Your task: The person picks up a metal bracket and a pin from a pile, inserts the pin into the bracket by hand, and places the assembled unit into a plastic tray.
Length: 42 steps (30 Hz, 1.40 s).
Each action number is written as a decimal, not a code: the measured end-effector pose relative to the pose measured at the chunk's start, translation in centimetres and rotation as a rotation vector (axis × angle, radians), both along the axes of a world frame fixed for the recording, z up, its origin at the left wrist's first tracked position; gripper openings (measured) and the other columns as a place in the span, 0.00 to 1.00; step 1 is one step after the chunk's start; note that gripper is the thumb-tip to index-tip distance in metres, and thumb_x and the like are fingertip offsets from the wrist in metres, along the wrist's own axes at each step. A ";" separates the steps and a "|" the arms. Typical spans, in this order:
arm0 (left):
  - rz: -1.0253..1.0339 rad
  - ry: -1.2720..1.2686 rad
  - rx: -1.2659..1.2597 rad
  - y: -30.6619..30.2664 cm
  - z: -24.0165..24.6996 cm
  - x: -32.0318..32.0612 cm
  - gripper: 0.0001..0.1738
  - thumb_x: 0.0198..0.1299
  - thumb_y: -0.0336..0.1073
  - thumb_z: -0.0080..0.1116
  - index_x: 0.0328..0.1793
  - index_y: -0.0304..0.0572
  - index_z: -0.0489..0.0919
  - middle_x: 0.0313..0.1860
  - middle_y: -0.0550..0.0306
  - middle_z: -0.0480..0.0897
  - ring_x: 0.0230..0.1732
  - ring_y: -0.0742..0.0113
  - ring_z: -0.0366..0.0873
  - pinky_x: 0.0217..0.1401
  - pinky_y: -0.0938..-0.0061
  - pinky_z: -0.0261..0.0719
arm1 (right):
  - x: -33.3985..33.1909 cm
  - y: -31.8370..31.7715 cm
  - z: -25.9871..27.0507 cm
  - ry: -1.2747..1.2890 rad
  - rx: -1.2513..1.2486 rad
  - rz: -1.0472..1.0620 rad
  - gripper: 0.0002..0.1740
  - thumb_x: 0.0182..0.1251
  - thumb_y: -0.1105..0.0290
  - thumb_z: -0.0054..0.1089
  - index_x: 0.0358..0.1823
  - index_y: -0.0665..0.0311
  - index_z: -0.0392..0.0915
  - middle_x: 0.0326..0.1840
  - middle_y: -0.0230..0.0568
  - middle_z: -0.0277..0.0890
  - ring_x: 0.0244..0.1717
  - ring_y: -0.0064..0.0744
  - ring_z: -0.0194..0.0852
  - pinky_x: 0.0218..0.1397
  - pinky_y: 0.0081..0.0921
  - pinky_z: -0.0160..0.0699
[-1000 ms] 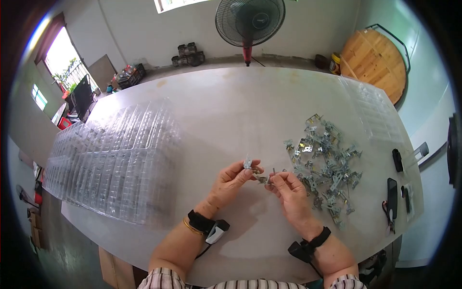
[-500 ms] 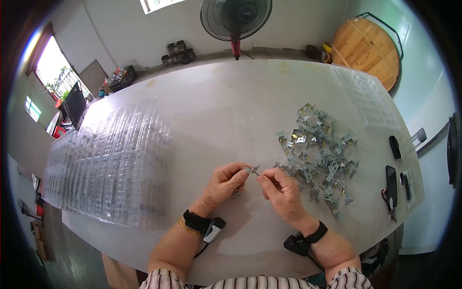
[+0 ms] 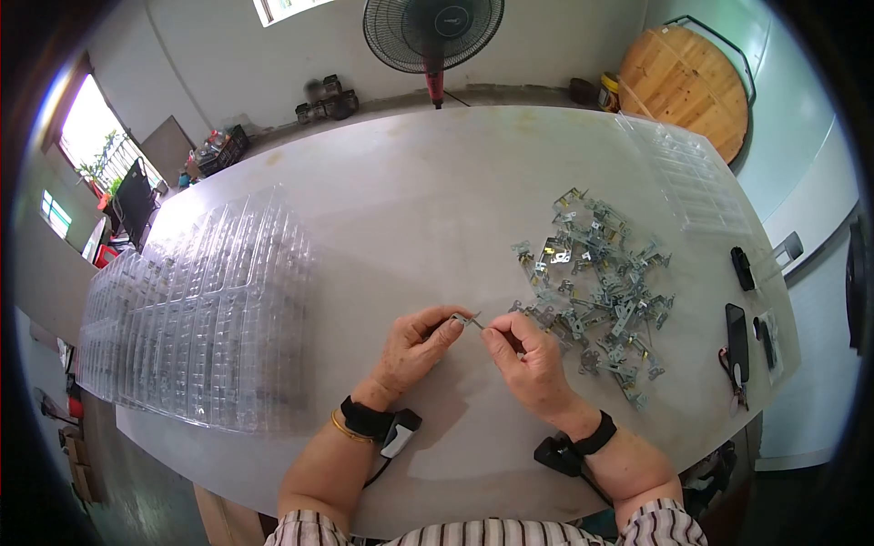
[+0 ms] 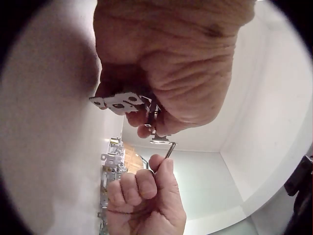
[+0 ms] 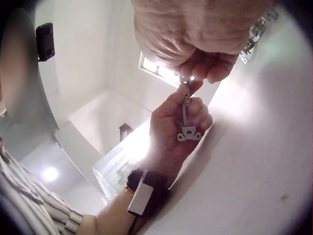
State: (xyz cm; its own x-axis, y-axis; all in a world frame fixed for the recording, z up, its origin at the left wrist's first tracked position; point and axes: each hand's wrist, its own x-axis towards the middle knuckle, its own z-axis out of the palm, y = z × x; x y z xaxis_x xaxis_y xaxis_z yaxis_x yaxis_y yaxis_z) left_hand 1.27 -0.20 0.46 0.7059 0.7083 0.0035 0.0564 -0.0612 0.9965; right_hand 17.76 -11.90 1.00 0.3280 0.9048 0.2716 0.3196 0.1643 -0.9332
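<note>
My left hand (image 3: 405, 355) grips a small metal bracket (image 5: 189, 133) with punched holes; part of it lies hidden in the palm. In the left wrist view its wide plate (image 4: 122, 102) sticks out on one side and a smaller end plate (image 4: 160, 141) on the other. Thumb and forefinger of my right hand (image 3: 537, 369) pinch a thin metal rod (image 4: 170, 150), whose tip is right at that end plate. To the right of my hands lies a loose pile of similar metal brackets (image 3: 601, 273).
Stacked clear plastic trays (image 3: 196, 318) filled with parts cover the table's left side. A clear tray (image 3: 692, 182) lies at the back right. Along the right edge are a black phone-like slab (image 3: 737, 341), a small black device (image 3: 742, 268) and a pair of pliers or scissors (image 3: 728, 369).
Both hands have shifted slightly left, and the bracket has been turned in my left hand, so a different end now shows past the thumb. The head view has swung a little to the right.
</note>
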 end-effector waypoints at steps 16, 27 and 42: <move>-0.037 0.069 0.355 -0.1 -0.2 0.4 0.10 0.68 0.33 0.64 0.49 0.33 0.85 0.30 0.56 0.82 0.29 0.73 0.74 0.34 0.75 0.74 | -0.1 0.0 0.1 0.056 -0.082 0.059 0.08 0.78 0.70 0.59 0.51 0.65 0.75 0.30 0.28 0.73 0.30 0.13 0.67 0.33 0.18 0.70; -0.154 0.059 0.283 -0.6 -0.1 0.4 0.12 0.69 0.34 0.63 0.52 0.33 0.84 0.31 0.59 0.80 0.32 0.75 0.73 0.36 0.76 0.74 | 0.0 0.6 -0.1 -0.174 0.178 -0.064 0.04 0.74 0.71 0.63 0.44 0.63 0.79 0.32 0.31 0.71 0.28 0.22 0.67 0.31 0.22 0.69; -0.044 -0.141 -0.238 0.5 -0.9 -0.1 0.15 0.75 0.41 0.59 0.55 0.37 0.85 0.28 0.72 0.75 0.28 0.83 0.67 0.31 0.83 0.67 | 0.4 0.3 -0.4 0.098 -0.096 0.012 0.08 0.79 0.65 0.58 0.44 0.62 0.78 0.25 0.23 0.70 0.25 0.13 0.66 0.28 0.17 0.67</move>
State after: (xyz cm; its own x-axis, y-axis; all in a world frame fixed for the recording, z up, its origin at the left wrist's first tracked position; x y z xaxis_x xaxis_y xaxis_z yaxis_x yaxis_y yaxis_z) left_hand 1.20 0.25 -0.45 0.7406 0.6694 -0.0584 -0.0818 0.1761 0.9810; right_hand 18.19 -11.60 0.57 0.3379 0.9290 0.1509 0.2244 0.0762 -0.9715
